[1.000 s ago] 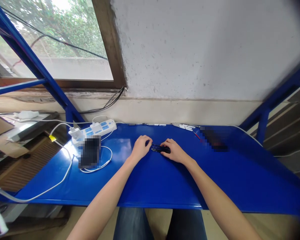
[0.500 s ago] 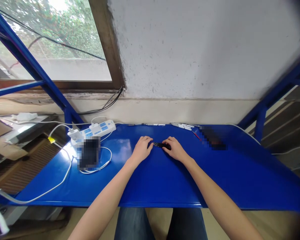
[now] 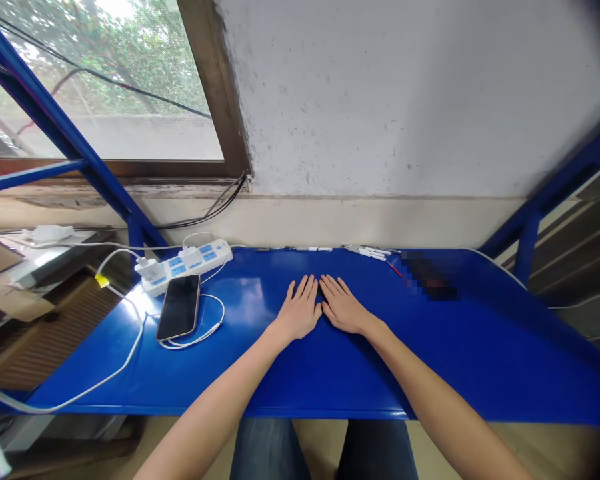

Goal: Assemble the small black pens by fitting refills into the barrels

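Observation:
My left hand point(image 3: 299, 312) lies flat, palm down, with its fingers stretched out and pointing away from me. Beside it my right hand point(image 3: 345, 307) is flat too, angled inward so that the fingertips and thumbs of both hands nearly meet. Between them a sliver of a slim black object point(image 3: 320, 292) shows. The rest of it is hidden under the hands, and its kind cannot be made out. Both hands rest over the middle of the blue table point(image 3: 325, 373).
On the left a phone point(image 3: 179, 308) lies by a white cable point(image 3: 213, 328) and a power strip point(image 3: 185, 264) with plugs in it. Several pens point(image 3: 373, 253) lie along the back edge. A blurred dark object point(image 3: 433, 277) is at the right.
Both hands have flattened and come together over the black object, which my right hand was holding in plain view before. It is now almost wholly covered.

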The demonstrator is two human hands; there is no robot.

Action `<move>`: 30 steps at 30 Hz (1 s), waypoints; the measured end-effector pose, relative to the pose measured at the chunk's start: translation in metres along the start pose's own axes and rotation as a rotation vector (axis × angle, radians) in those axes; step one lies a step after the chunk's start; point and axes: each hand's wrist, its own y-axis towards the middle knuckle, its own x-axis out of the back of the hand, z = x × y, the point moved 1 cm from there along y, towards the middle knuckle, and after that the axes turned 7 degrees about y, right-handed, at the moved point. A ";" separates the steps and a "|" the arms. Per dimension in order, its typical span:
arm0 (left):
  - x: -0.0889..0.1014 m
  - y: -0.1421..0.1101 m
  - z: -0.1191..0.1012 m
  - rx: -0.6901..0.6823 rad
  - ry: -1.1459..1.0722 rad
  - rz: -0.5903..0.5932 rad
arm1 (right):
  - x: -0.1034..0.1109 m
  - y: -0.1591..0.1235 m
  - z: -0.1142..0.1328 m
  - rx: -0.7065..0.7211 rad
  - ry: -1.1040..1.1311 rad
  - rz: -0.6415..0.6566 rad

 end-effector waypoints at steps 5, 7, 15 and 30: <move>0.009 0.001 -0.006 0.053 0.228 0.160 | -0.001 0.001 0.005 -0.040 -0.111 0.051; 0.011 0.001 -0.007 0.073 0.248 0.191 | 0.001 0.001 0.006 -0.045 -0.130 0.061; 0.022 0.003 0.012 0.214 0.260 0.245 | 0.003 -0.002 -0.013 -0.153 -0.118 0.034; 0.035 0.004 0.021 0.251 0.292 0.146 | 0.018 -0.004 -0.021 -0.350 0.000 0.025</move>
